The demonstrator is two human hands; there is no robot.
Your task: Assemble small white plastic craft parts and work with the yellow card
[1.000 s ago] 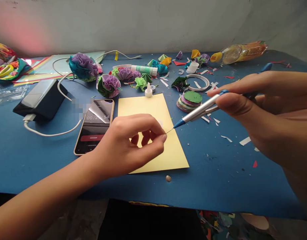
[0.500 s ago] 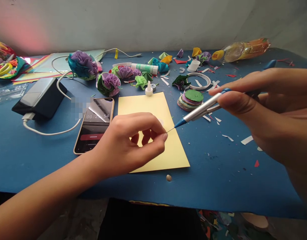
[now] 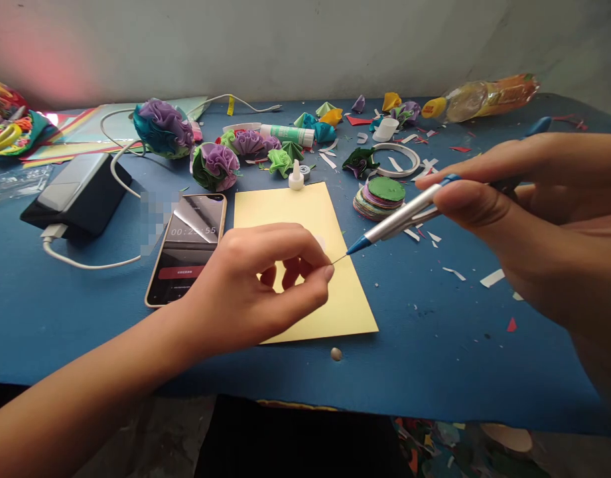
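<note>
Over a sheet of yellow paper (image 3: pixel 347 299), my left hand (image 3: pixel 280 285) pinches the end of a thin, dark needle-like piece (image 3: pixel 339 259). The other end of this piece meets the blue tip of a silver-and-blue pen-like tool (image 3: pixel 389 224). My right hand (image 3: pixel 514 206) grips that tool from the right, thumb and forefinger closed on it; part of the tool runs behind the fingers. Beyond the tool lies a stack of round paper discs (image 3: pixel 379 198) with a green one on top. A phone (image 3: pixel 186 249) showing a timer rests left of the paper, partly behind my left hand.
Paper flowers (image 3: pixel 215 166), a glue stick (image 3: pixel 288 135), a white nozzle cap (image 3: pixel 296 176) and a tape ring (image 3: pixel 414 159) lie toward the wall. A black power bank (image 3: pixel 76 196) with a white cable stands left. A plastic bottle (image 3: pixel 484 99) lies back right, with paper scraps nearer.
Both hands hold nearly the same pose. The view has shifted very slightly, and the phone's timer has advanced by one second.
</note>
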